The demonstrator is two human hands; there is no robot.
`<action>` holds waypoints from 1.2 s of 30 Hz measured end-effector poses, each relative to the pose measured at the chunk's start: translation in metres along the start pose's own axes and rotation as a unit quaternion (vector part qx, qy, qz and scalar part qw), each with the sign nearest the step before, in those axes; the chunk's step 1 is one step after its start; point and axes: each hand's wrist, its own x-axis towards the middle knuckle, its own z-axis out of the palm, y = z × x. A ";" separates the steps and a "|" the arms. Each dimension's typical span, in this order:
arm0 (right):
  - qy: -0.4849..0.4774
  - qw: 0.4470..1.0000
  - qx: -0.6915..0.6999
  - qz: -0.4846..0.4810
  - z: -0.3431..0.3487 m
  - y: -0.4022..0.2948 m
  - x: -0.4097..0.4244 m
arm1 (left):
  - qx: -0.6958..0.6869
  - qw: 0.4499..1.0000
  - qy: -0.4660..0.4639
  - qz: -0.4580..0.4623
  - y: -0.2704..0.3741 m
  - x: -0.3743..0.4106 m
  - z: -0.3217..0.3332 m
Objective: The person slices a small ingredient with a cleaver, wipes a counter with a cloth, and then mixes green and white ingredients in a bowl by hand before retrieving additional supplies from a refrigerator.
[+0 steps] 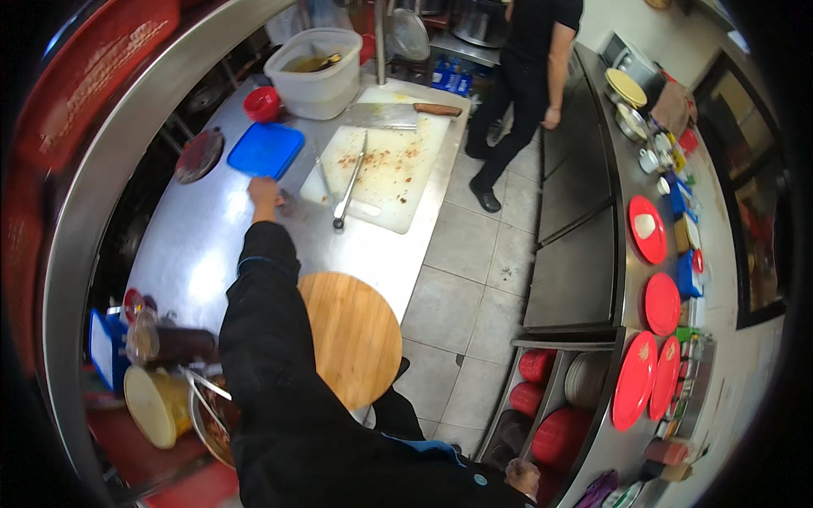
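My left hand (263,192) reaches across the steel worktable (209,216), at the near edge of a blue plastic lid (265,151). Its fingers look curled, but whether they grip the lid cannot be seen. To its right is a white cutting board (387,165) with brown food scraps. Metal tongs (352,181) lie across that board, and a cleaver (387,116) with a wooden handle rests at its far end. Low at the right, my right hand (522,477) seems to wear a clear glove; it is near shelves of red plates (559,438), its fingers unclear. A round wooden board (352,336) lies close to my body.
A white tub (314,76) of liquid and red bowls (261,105) stand at the table's far end. A person (521,82) in black stands in the tiled aisle (454,305). Red oval plates (635,381) line the right counter. Tongs rest in a bowl (213,422) at lower left.
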 end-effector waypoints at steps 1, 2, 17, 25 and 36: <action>-0.008 1.000 0.027 0.004 0.006 0.010 0.001 | 0.014 0.995 0.053 0.088 -0.014 0.020 0.005; -0.034 0.999 0.005 -0.004 0.008 0.009 0.023 | 0.079 0.978 0.124 0.151 -0.058 0.089 -0.032; -0.113 0.992 0.042 0.036 0.082 0.192 0.001 | -0.401 0.911 0.053 0.083 0.007 -0.076 -0.154; 0.078 0.997 0.010 -0.010 0.199 0.390 -0.103 | -0.190 0.874 -0.302 0.328 0.060 -0.420 -0.116; 0.695 0.219 0.651 0.211 0.082 0.395 -0.291 | -0.008 0.239 -0.887 0.395 -0.009 -1.052 -0.060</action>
